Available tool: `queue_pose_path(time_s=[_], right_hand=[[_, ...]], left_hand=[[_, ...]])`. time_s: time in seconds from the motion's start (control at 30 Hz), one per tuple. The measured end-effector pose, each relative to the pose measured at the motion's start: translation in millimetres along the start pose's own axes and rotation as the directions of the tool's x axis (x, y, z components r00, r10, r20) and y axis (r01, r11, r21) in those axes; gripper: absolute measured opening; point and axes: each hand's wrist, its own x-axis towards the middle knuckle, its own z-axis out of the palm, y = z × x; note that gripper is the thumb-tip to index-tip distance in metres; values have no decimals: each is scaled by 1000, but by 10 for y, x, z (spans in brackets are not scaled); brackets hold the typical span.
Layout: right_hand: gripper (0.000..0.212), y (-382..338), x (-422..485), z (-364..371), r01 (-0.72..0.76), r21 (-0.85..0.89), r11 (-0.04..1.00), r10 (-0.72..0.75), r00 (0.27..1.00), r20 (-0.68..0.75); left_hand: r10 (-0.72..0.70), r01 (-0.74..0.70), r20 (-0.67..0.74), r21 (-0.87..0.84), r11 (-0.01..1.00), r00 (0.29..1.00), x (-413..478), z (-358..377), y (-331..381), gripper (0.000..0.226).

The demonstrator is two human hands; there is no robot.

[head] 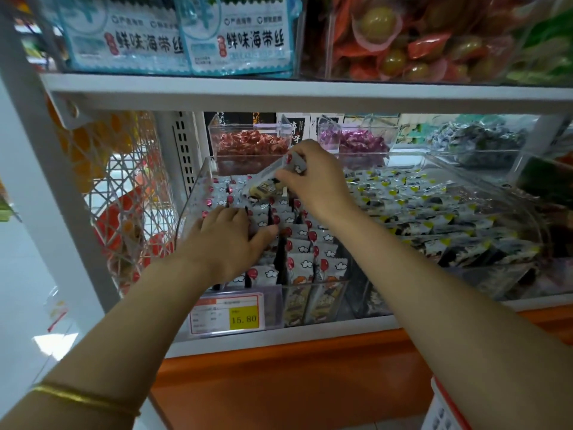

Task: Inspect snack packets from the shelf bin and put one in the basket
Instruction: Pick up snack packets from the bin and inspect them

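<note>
Pinching hand: the right hand [316,181] has its fingers curled round one end of a small grey-white foil snack packet with a red balloon print [273,178], raised above the bin.
Held packet: tilted, its free end hanging down towards the fingertips of the other hand; it touches nothing else that I can see.
Resting hand: the left hand [229,240] lies flat with fingers together and thumb splayed, pressing on the packet tops nearer the person; it holds nothing visible.
Bin: the clear acrylic shelf bin [198,193] sits under both hands, packed with upright rows of matching balloon-print packets [297,243].
Basket: a white perforated plastic corner with a red rim [443,408] shows well below the right forearm. It is probably the basket, but too little shows to be sure.
Risk, slip: the hold is on one end of slick foil only, so a turn of the wrist to read the packet could let it slide back into the rows.
Risk, toppling: if the flat hand lifts or shifts, the tightly stood packets under it may fan over or ride up against the low front wall.
Risk, mix-up: a clear bin of grey packets with yellow heart marks [434,212] lies just beside the right hand, so a dropped packet could land there.
Risk, snag: the white metal shelf edge [310,94] runs above both hands, and a quick lift could knock the knuckles.
Risk, missed drop: the basket is well apart and barely in sight, so a release without looking down could miss it.
</note>
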Motion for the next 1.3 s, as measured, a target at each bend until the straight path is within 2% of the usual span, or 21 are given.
queue_pose_path(time_s=[0.13,0.27,0.37,0.4,0.43,0.5,0.57,0.67,0.77,0.93,1.03,1.1,1.17,1.3], right_hand=[[12,-8,242,180,43,-112,993,-27,990,139],[15,-54,386,380,106,-190,976,-46,953,299],[31,-77,423,512,136,-257,957,-58,955,290],[30,-72,412,547,138,-266,954,-56,955,293],[25,-67,396,578,151,-283,947,-46,937,347],[18,-38,376,627,216,-344,914,2,845,535],[22,-23,408,620,245,-356,902,25,792,610],[18,-37,515,583,175,-298,938,0,862,507],[16,-18,616,609,132,-310,942,-5,926,378],[15,51,650,801,212,-521,827,43,900,434],[2,67,637,881,223,-589,776,52,909,413],[3,42,647,844,177,-488,855,23,927,375],[3,-24,645,712,67,-292,954,23,956,293],[6,-175,483,340,-19,-54,998,24,996,83]], left_hand=[[16,-14,-53,45,999,998,-124,9,43,83],[36,15,-171,287,958,985,-260,-64,12,90],[-38,109,-218,324,940,975,-303,-106,-94,84],[-47,115,-215,318,941,976,-318,-96,-122,81],[-39,107,-217,311,944,975,-339,-73,-143,79],[3,71,-255,280,957,967,-373,-17,-157,81],[31,40,-299,228,973,954,-384,6,-162,88],[29,14,-312,136,991,950,-382,6,-184,94],[42,-13,-332,90,996,942,-380,14,-183,87],[61,-41,-348,63,997,935,-379,18,-193,83],[58,-42,-351,52,998,935,-371,24,-192,80],[58,-45,-351,44,998,935,-367,23,-184,81],[64,-53,-351,40,998,934,-366,20,-184,83],[50,-56,-354,-7,998,934,-372,21,-174,76]])
